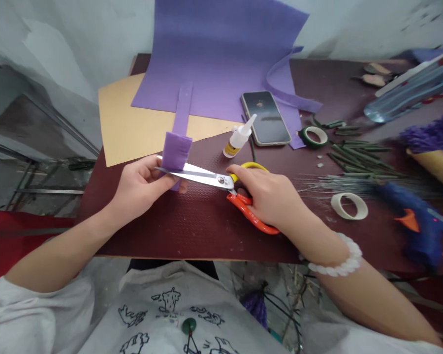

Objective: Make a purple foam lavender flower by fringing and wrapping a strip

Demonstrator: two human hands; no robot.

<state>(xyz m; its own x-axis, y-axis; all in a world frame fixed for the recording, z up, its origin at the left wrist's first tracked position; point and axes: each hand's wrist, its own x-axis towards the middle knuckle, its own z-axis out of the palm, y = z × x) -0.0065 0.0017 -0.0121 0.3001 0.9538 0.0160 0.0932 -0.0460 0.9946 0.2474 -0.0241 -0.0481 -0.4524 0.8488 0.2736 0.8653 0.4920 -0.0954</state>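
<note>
My left hand (142,182) pinches a folded purple strip (176,151), its top edge showing several small cuts. A longer tail of the strip (183,105) runs away from me across tan paper. My right hand (269,194) grips scissors (227,182) with one yellow and one red handle. Their blades are apart, with the strip's lower part between them, close to my left fingertips. Just beyond the scissors stands a small white glue bottle (238,140) with a yellow label.
A large purple sheet (214,54) leans on the wall over tan paper (123,123). Right of it are a phone (268,118), green tape (313,136), green stems (362,157), thin wires (317,184), a white tape roll (349,206) and a blue glue gun (421,221).
</note>
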